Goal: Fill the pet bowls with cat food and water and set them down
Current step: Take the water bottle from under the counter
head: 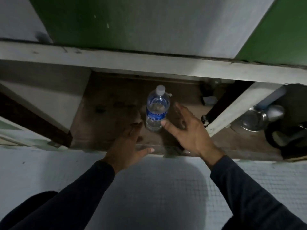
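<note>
Currently both hands, left hand (128,143) and right hand (187,130), spread empty flanking the upright clear plastic water bottle (157,110), likely for pickup.

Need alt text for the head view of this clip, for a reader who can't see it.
Both hands reach into a low open cabinet toward an upright clear water bottle with a white cap and blue label; the right hand is open beside it, the left hand open just short of it. Steel vessels sit in the compartment to the right.
</note>
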The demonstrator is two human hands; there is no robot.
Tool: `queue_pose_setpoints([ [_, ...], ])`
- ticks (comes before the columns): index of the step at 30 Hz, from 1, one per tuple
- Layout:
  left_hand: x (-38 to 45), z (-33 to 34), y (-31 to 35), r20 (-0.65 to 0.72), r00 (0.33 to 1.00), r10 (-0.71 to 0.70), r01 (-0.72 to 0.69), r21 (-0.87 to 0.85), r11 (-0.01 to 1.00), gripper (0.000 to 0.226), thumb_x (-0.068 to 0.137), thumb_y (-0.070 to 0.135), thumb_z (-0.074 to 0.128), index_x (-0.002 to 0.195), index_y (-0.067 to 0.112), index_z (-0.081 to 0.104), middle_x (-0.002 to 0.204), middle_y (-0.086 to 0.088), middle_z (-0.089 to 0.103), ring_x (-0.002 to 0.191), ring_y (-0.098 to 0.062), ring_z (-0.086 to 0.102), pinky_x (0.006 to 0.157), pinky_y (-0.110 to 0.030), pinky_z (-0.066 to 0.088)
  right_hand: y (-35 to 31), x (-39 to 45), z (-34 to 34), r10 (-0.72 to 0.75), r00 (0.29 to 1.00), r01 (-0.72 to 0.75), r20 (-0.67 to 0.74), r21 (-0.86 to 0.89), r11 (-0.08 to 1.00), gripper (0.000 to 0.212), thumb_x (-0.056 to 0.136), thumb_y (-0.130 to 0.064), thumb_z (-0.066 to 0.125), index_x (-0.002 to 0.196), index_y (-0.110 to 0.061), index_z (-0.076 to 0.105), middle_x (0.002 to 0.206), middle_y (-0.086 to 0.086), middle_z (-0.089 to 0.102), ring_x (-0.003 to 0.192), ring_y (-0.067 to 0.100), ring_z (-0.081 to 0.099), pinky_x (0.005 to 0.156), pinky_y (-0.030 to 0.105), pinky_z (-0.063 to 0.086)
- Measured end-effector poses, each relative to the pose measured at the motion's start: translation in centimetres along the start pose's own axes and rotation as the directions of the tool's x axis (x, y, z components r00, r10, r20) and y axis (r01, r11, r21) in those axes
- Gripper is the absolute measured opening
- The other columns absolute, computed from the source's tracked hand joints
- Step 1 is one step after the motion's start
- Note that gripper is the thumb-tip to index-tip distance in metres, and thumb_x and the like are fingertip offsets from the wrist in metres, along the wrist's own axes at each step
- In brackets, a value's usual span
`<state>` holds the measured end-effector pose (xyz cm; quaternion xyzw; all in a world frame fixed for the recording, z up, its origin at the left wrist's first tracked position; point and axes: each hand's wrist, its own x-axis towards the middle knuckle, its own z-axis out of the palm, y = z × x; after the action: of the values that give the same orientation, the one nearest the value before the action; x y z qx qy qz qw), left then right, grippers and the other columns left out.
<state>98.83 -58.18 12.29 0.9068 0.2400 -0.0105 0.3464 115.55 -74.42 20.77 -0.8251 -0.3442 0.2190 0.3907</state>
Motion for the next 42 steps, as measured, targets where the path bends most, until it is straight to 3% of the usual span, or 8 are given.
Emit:
queue_pose_setpoints([
  [6,3.1,1.8,-1.5,0.047,0.999,-0.011,0.018,-0.158,0.987,0.120,0.073,0.060,0.082,0.161,0.042,0.004,0.165,0.010,0.028,0.109,0.005,0.056,0.095,-0.014,0.048,0.6,4.3,1.0,0.023,1.000,-0.023,0.006,0.057,0.998,0.076,0.085,-0.055,0.073,0.149,-0.042,0.035,0.141,-0.020,0.048,0.120,-0.003,0.043,0.098,0.018,0.036],
  [9,5.1,2.8,-2.3,0.029,0.998,-0.051,0.057,-0.340,0.939,0.130,0.059,0.070,0.085,0.160,0.047,0.006,0.166,0.014,0.025,0.108,0.009,0.064,0.091,-0.020,0.057,0.9,6.3,1.4,0.029,0.999,-0.031,0.015,0.100,0.995,0.061,0.080,-0.052,0.079,0.120,-0.055,0.034,0.105,-0.037,0.047,0.092,-0.019,0.050,0.076,0.002,0.036],
  [12,6.9,3.9,-2.4,-0.021,0.995,-0.094,0.077,-0.408,0.910,0.124,0.068,0.038,0.095,0.162,0.035,0.014,0.159,0.021,0.024,0.104,0.026,0.052,0.076,-0.002,0.049,1.5,8.0,2.2,-0.008,1.000,0.003,0.030,0.168,0.986,0.063,0.073,-0.044,0.086,0.113,-0.053,0.039,0.098,-0.035,0.052,0.084,-0.032,0.050,0.067,-0.002,0.042],
  [20,11.1,6.1,-2.6,-0.179,0.984,-0.020,-0.084,-0.557,0.826,0.096,0.067,0.020,0.097,0.146,0.028,0.043,0.136,0.010,0.062,0.120,0.000,0.062,0.096,-0.029,0.058,3.1,10.9,5.2,-0.083,0.995,0.095,-0.060,0.226,0.970,0.086,0.060,-0.048,0.093,0.133,-0.032,0.052,0.121,-0.013,0.065,0.107,0.001,0.064,0.086,0.020,0.056],
  [24,12.8,6.1,-3.1,-0.159,0.986,0.038,-0.127,-0.596,0.793,0.082,0.070,0.005,0.093,0.130,0.040,0.048,0.128,0.014,0.065,0.117,0.005,0.063,0.094,-0.019,0.056,3.6,11.7,5.4,0.012,0.998,0.003,-0.054,0.274,0.962,0.073,0.057,-0.050,0.094,0.119,-0.038,0.058,0.114,-0.013,0.070,0.102,0.003,0.068,0.088,0.031,0.059],
  [27,13.4,6.2,-3.7,-0.120,0.991,0.057,-0.120,-0.617,0.778,0.084,0.068,0.017,0.097,0.135,0.037,0.051,0.134,0.014,0.065,0.123,-0.004,0.063,0.102,-0.032,0.056,3.7,12.3,5.4,0.058,0.998,-0.044,-0.035,0.325,0.945,0.060,0.057,-0.046,0.095,0.104,-0.044,0.059,0.106,-0.014,0.072,0.092,-0.001,0.070,0.083,0.027,0.060],
  [32,14.2,6.6,-3.9,-0.111,0.992,0.064,-0.119,-0.614,0.780,0.092,0.065,0.017,0.098,0.143,0.025,0.050,0.140,0.008,0.063,0.127,-0.010,0.062,0.105,-0.040,0.055,3.8,13.0,5.4,0.054,0.999,-0.048,-0.009,0.326,0.944,0.077,0.049,-0.056,0.093,0.116,-0.038,0.060,0.111,-0.012,0.071,0.099,0.003,0.070,0.087,0.032,0.060],
  [42,15.1,7.8,-4.6,-0.100,0.995,0.011,-0.077,-0.690,0.720,0.086,0.068,0.008,0.095,0.140,0.025,0.051,0.135,0.003,0.067,0.123,-0.015,0.066,0.101,-0.042,0.056,3.9,12.8,5.5,0.006,0.999,-0.017,0.035,0.323,0.946,0.065,0.061,-0.035,0.094,0.117,-0.029,0.061,0.108,-0.010,0.072,0.096,0.002,0.070,0.083,0.025,0.058],
])
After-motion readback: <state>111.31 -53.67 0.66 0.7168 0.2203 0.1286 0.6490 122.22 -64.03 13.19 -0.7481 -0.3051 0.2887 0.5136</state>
